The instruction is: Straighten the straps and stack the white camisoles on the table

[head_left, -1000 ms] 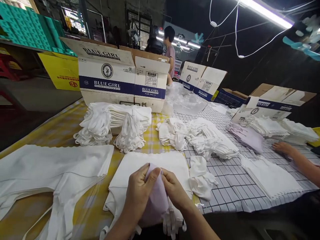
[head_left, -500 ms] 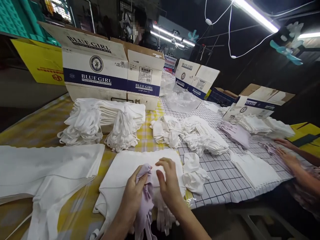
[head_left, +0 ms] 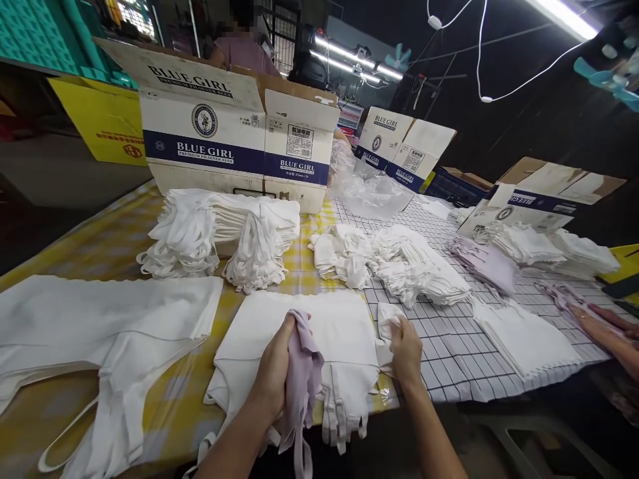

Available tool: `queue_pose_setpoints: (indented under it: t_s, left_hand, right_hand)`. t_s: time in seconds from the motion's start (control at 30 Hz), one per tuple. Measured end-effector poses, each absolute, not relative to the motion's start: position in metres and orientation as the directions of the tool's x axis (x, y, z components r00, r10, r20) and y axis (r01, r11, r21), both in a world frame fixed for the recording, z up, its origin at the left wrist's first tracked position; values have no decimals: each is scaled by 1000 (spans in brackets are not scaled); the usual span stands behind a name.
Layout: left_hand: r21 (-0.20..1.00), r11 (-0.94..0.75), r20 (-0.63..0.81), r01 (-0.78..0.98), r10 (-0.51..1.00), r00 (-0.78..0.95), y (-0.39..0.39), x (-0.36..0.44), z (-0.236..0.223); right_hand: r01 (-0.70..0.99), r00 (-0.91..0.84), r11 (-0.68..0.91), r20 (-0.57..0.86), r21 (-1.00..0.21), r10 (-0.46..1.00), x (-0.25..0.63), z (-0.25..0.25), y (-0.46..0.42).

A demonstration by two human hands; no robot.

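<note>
The left hand (head_left: 273, 364) grasps a lilac garment (head_left: 304, 362), likely light, soft and limp, best held at its bunched top; the right hand (head_left: 407, 350) closes on crumpled white cloth (head_left: 386, 318) near the front edge of the tabletop (head_left: 444, 364).

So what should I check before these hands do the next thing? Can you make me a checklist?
1. Left hand has hold of the lilac cloth: ok, it hangs from the fingers.
2. Right hand has a firm grip on the crumpled white cloth: cannot tell, the fingertips are hidden.
3. White stack between the hands lies flat: ok.
4. White straps are all up on the table: not ok, they dangle at the front edge.
5. Other person's hand is out of the way: ok, it is far to the right.
</note>
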State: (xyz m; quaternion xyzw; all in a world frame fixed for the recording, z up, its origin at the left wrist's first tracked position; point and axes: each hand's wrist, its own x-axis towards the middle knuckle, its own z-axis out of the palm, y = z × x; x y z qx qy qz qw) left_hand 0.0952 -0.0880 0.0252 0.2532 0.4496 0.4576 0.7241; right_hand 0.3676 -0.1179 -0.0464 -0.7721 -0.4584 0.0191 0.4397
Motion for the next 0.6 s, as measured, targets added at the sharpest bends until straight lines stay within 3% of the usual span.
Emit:
queue_pose_setpoints:
  t_s: [0.1, 0.2, 0.23, 0.3, 0.4, 0.6]
  left_hand:
    - [987, 153, -148, -56, 985, 87, -74, 96, 28]
    - [932, -177, 159, 318, 984, 82, -72, 106, 38]
    - [909, -238, 204, 341, 970, 133, -76, 111, 41]
    - [941, -261, 177, 216, 923, 341, -89, 126, 45]
    - [997, -75, 76, -25, 828, 555, -111, 147, 43]
    - [1000, 21, -15, -20, 966, 258, -120, 157, 34]
  right_hand:
    - [414, 703, -95, 252, -905, 665, 357, -21, -123]
    - [-67, 693, 73, 7, -995, 721, 329, 4, -127]
    - [-189, 656, 99, -50, -977, 753, 317, 10, -129]
    - [-330, 591, 127, -100, -935, 800, 290, 21, -131]
    - [-359, 532, 154, -66, -921, 844, 258, 32, -132]
    - [-154, 436, 216, 130, -964, 891, 232, 34, -133]
